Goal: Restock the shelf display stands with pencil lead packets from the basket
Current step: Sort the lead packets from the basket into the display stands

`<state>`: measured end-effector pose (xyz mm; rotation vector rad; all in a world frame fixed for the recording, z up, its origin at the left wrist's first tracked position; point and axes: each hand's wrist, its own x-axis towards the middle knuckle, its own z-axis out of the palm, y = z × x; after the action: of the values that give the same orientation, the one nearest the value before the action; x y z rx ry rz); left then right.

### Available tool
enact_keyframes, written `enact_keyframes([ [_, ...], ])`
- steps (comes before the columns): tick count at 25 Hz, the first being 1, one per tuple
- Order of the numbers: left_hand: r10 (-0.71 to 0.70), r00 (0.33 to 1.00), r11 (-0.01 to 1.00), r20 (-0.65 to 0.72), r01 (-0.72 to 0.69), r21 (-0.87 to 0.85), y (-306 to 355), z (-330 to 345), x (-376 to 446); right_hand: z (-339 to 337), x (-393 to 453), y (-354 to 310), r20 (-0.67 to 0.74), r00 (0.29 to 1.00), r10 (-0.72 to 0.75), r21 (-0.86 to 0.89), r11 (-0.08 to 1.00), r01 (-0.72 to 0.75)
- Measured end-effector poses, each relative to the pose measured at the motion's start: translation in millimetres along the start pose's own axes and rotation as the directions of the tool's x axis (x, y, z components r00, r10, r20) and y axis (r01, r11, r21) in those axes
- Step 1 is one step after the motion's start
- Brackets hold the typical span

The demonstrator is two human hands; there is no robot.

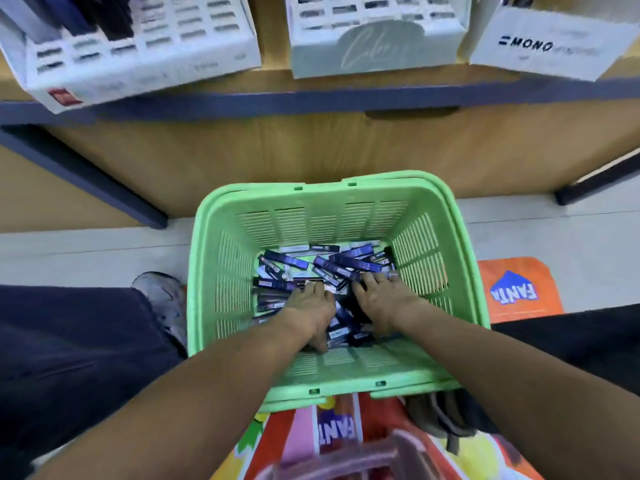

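A green basket [221,289] sits on the floor in front of a wooden shelf [311,88], and a loose heap of dark blue and white lead packets [332,266] covers its bottom. Both bare forearms reach down into it. The left hand [309,306] lies palm down on the packets left of the middle, fingers spread forward over the heap and thumb down toward the near wall; whether its grip has closed round any packet I cannot tell, since the fingertips sink among the packets. The right hand [379,299] lies palm down just beside it, to the right, fingers splayed across packets near the right wall; its grip is likewise unclear, the fingertips being hidden in the pile. On the shelf above stand three white display stands: the left stand [145,60] with slotted rows and some dark packets at its back left, the middle stand [377,50], and the right stand [550,46] marked MONO. A grey shoe [162,299] shows left of the basket, and an orange Fanta mat [516,292] lies to the right.
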<state>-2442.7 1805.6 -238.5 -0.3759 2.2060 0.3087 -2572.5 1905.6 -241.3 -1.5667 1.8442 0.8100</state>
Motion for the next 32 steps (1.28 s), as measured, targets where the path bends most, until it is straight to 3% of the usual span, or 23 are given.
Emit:
enact_keyframes([
  [8,-0.095,0.982,0.995,-0.163,0.099,0.015,9,15,21,15,15,-3,-0.054,0.999,0.007,-0.018,1.000,-0.008],
  [14,-0.105,0.956,0.993,-0.273,0.089,-0.072,-21,-4,34,10,26,12,-0.164,0.986,0.024,0.270,0.963,0.021],
  [18,-0.193,0.890,0.971,-0.414,0.111,-0.212,-36,-16,30,2,27,20,-0.230,0.959,0.164,0.537,0.844,-0.015],
  [20,-0.135,0.862,0.985,-0.489,0.060,-0.164,-34,-12,28,-4,27,21,-0.272,0.941,0.204,0.542,0.840,-0.026],
  [23,-0.083,0.889,0.988,-0.451,0.013,-0.155,-22,6,26,-5,26,16,-0.236,0.962,0.139,0.447,0.894,-0.019],
  [25,-0.214,0.883,0.943,-0.418,0.075,-0.324,-16,15,28,-1,26,12,-0.175,0.969,0.172,0.492,0.868,-0.065],
  [28,-0.463,0.820,0.811,-0.336,0.238,-0.535,-12,18,32,5,27,8,-0.152,0.966,0.207,0.476,0.872,-0.112],
  [30,-0.537,0.781,0.800,-0.319,0.351,-0.487,-10,19,33,9,29,4,-0.164,0.966,0.200,0.438,0.892,-0.111],
  [32,-0.554,0.794,0.801,-0.249,0.427,-0.421,-8,20,34,8,32,0,-0.178,0.968,0.178,0.429,0.899,-0.087],
])
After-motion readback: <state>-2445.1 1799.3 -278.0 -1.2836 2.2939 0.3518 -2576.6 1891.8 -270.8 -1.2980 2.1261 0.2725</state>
